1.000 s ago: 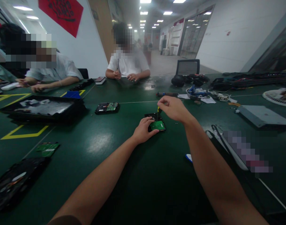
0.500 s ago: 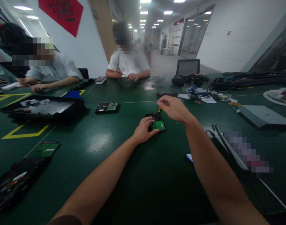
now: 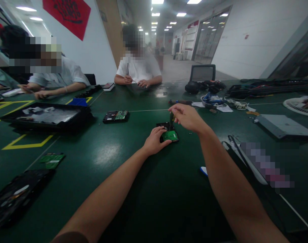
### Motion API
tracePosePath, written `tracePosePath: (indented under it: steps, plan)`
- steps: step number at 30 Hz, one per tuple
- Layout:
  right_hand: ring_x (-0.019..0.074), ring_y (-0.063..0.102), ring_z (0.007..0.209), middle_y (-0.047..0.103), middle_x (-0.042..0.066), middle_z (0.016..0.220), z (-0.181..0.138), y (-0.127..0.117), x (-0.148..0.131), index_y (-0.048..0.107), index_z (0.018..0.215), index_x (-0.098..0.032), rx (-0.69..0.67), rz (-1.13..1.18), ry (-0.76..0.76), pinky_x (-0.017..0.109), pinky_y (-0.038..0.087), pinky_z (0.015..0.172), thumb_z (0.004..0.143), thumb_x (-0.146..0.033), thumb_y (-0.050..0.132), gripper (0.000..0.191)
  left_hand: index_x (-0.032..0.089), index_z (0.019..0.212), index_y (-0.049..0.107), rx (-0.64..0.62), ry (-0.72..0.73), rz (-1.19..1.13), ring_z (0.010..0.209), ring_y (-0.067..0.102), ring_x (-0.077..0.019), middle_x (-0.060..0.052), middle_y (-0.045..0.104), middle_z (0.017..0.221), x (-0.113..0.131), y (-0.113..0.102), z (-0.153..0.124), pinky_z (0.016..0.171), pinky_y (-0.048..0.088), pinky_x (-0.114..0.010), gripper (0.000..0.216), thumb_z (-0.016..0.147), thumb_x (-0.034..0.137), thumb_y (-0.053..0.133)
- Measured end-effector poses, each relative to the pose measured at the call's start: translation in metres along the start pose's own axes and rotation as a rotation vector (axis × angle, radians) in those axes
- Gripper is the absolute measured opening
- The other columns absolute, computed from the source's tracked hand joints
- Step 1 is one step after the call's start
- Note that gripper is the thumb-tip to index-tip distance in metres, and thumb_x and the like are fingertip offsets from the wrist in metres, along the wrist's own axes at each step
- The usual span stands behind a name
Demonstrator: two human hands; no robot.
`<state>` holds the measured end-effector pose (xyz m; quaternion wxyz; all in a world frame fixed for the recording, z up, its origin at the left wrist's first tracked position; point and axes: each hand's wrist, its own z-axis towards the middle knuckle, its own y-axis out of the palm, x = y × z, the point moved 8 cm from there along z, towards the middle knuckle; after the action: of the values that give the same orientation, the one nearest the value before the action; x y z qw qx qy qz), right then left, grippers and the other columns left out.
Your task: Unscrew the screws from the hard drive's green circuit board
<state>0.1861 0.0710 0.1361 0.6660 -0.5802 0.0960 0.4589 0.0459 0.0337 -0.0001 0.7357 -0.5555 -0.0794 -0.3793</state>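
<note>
The left forearm (image 3: 111, 187) is stretched forward and inward, the left hand (image 3: 154, 141) being held low with thumb (image 3: 167, 143) and fingers parted. The right forearm (image 3: 226, 179) is angled inward, the right hand (image 3: 188, 117) raised, the wrist (image 3: 204, 131) bent, fingertips (image 3: 173, 108) drawn together.

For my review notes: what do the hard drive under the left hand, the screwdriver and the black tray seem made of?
Hard drive: dark casing, probably metal, though too small to be sure; its green circuit board suggests coated laminate.
Screwdriver: handle likely plastic, judging by its colour; the right hand partly covers it.
Black tray: probably moulded plastic, given its uniformly dark rim.
</note>
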Motion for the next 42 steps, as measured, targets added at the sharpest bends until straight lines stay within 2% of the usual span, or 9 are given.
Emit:
tracePosePath:
  steps: [5, 11, 16, 21, 26, 29, 31, 38, 42]
  plan:
    - [0.0193, 0.066, 0.075, 0.075, 0.008, 0.092, 0.001, -0.006, 0.002, 0.069, 0.092, -0.020, 0.089, -0.043, 0.050, 0.032, 0.049, 0.068, 0.094, -0.041, 0.061, 0.023, 0.024, 0.134, 0.061, -0.010, -0.009, -0.002, 0.146, 0.044, -0.0329, -0.012, 0.054, 0.150, -0.001, 0.000, 0.000, 0.121, 0.040, -0.055, 0.058, 0.087, 0.056, 0.071]
    - [0.0139, 0.063, 0.063, 0.075, 0.007, 0.107, -0.002, 0.006, -0.005, 0.069, 0.101, -0.021, -0.025, 0.079, 0.017, 0.031, 0.049, 0.062, 0.100, -0.042, 0.051, 0.027, 0.023, 0.133, 0.061, 0.002, -0.002, 0.002, 0.145, 0.045, -0.0324, -0.012, 0.055, 0.149, -0.001, 0.001, 0.000, 0.121, 0.040, -0.055, 0.057, 0.086, 0.055, 0.072]
    - [0.0173, 0.063, 0.070, 0.073, 0.005, 0.085, -0.002, 0.000, -0.007, 0.071, 0.103, -0.021, -0.016, -0.057, -0.031, 0.032, 0.046, 0.067, 0.102, -0.040, 0.048, 0.030, 0.024, 0.134, 0.061, 0.001, -0.001, 0.004, 0.145, 0.045, -0.0328, -0.012, 0.055, 0.149, 0.000, 0.001, 0.000, 0.121, 0.040, -0.055, 0.058, 0.087, 0.056, 0.072]
    - [0.0191, 0.061, 0.074, 0.072, 0.006, 0.085, -0.002, -0.010, -0.011, 0.069, 0.086, -0.020, 0.088, -0.184, -0.027, 0.033, 0.043, 0.069, 0.097, -0.036, 0.057, 0.022, 0.023, 0.135, 0.061, 0.001, -0.001, -0.001, 0.145, 0.044, -0.0327, -0.013, 0.054, 0.150, -0.001, 0.001, 0.000, 0.121, 0.040, -0.054, 0.059, 0.087, 0.057, 0.071]
    - [0.0163, 0.061, 0.068, 0.074, 0.007, 0.095, -0.003, 0.000, -0.010, 0.069, 0.094, -0.021, -0.002, -0.036, -0.014, 0.032, 0.046, 0.067, 0.100, -0.041, 0.053, 0.026, 0.023, 0.135, 0.061, -0.004, -0.003, -0.003, 0.146, 0.043, -0.0327, -0.013, 0.054, 0.150, -0.002, 0.001, 0.000, 0.121, 0.040, -0.055, 0.059, 0.087, 0.057, 0.071]
    - [0.0165, 0.062, 0.064, 0.072, 0.005, 0.083, -0.003, 0.005, -0.008, 0.068, 0.100, -0.021, -0.052, 0.050, -0.026, 0.032, 0.048, 0.065, 0.102, -0.045, 0.048, 0.031, 0.023, 0.135, 0.060, -0.009, -0.004, 0.003, 0.146, 0.043, -0.0328, -0.013, 0.054, 0.150, -0.002, 0.001, 0.000, 0.121, 0.040, -0.055, 0.059, 0.087, 0.057, 0.071]
    - [0.0171, 0.063, 0.064, 0.069, 0.004, 0.076, -0.003, 0.005, -0.006, 0.068, 0.103, -0.022, -0.044, 0.054, -0.027, 0.032, 0.048, 0.066, 0.103, -0.043, 0.048, 0.030, 0.023, 0.135, 0.060, -0.004, -0.003, 0.007, 0.146, 0.043, -0.0324, -0.013, 0.054, 0.150, -0.002, 0.001, 0.000, 0.121, 0.040, -0.054, 0.060, 0.087, 0.057, 0.071]
    - [0.0175, 0.064, 0.067, 0.073, 0.007, 0.088, -0.002, -0.008, -0.002, 0.067, 0.090, -0.019, 0.102, -0.062, 0.062, 0.033, 0.048, 0.066, 0.094, -0.034, 0.060, 0.017, 0.023, 0.135, 0.061, -0.002, -0.010, 0.005, 0.145, 0.043, -0.0319, -0.012, 0.054, 0.150, -0.002, 0.001, 0.000, 0.121, 0.040, -0.053, 0.059, 0.087, 0.056, 0.072]
    - [0.0131, 0.061, 0.057, 0.074, 0.006, 0.094, -0.003, -0.001, -0.004, 0.066, 0.095, -0.020, 0.023, 0.052, 0.032, 0.032, 0.048, 0.061, 0.099, -0.038, 0.054, 0.021, 0.023, 0.134, 0.061, -0.005, -0.013, 0.014, 0.145, 0.044, -0.0317, -0.012, 0.054, 0.150, -0.002, 0.002, 0.000, 0.122, 0.039, -0.052, 0.059, 0.086, 0.056, 0.072]
